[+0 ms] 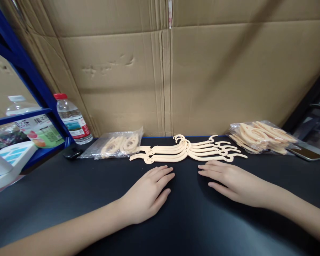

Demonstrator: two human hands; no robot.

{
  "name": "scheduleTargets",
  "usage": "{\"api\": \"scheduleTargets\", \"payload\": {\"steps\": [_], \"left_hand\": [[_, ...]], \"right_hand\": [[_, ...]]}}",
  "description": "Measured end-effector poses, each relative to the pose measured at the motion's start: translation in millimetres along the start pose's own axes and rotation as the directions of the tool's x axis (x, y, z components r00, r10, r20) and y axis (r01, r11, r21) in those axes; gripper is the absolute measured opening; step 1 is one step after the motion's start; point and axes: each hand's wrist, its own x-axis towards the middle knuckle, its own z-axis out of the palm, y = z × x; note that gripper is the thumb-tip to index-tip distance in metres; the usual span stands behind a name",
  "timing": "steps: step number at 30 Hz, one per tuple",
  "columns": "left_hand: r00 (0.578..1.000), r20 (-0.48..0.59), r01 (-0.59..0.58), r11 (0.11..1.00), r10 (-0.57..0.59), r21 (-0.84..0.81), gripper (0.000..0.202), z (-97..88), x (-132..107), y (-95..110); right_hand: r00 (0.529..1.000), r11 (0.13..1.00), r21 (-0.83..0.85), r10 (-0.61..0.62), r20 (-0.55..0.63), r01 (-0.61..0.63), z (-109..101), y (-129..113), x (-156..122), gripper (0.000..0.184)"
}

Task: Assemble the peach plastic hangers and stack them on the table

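Several cream plastic folding clothes hangers (pixel 170 153) lie spread out and overlapping at the back of the black table, their hooks bunched in the middle. My left hand (pixel 150 190) rests palm down just in front of their left half, fingers stretched out, holding nothing. Opposite it, my right hand (pixel 229 180) is also palm down with fingers extended, close to the hangers' right half and holding nothing. A clear bag (pixel 120 143) with folded cream hanger parts lies left of the hangers. Another clear bag (pixel 261 137), fuller and stacked, sits to their right.
A red-capped water bottle (pixel 74 121) stands at back left beside a blue metal frame (pixel 29 71). A small black object (pixel 72 152) lies near it. At far right is a phone-like slab (pixel 308 152). Cardboard (pixel 117 81) walls off the back of the black table (pixel 186 227).
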Motion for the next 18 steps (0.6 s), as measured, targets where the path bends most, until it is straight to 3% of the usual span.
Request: {"api": "scheduleTargets", "payload": {"steps": [9, 13, 16, 18], "left_hand": [[0.999, -0.047, -0.006, 1.000, 0.005, -0.021, 0.041, 3.2, 0, -4], [0.976, -0.201, -0.099, 0.992, 0.081, -0.080, 0.037, -3.5, -2, 6], [0.926, -0.364, -0.153, 0.979, 0.096, -0.131, 0.035, -14.7, -26, 18], [0.947, -0.319, -0.062, 0.990, 0.018, -0.129, 0.027, -19.9, -53, 21]], "right_hand": [[1.000, 1.000, 0.009, 0.003, -0.008, -0.003, 0, 0, 0, 0.036], [1.000, 1.000, -0.023, 0.003, 0.006, -0.002, 0, 0, 0, 0.037], [1.000, 1.000, -0.016, -0.007, -0.011, 0.006, -1, 0, 0, 0.037], [1.000, 1.000, 0.002, -0.012, -0.021, 0.012, -1, 0, 0, 0.036]]}}
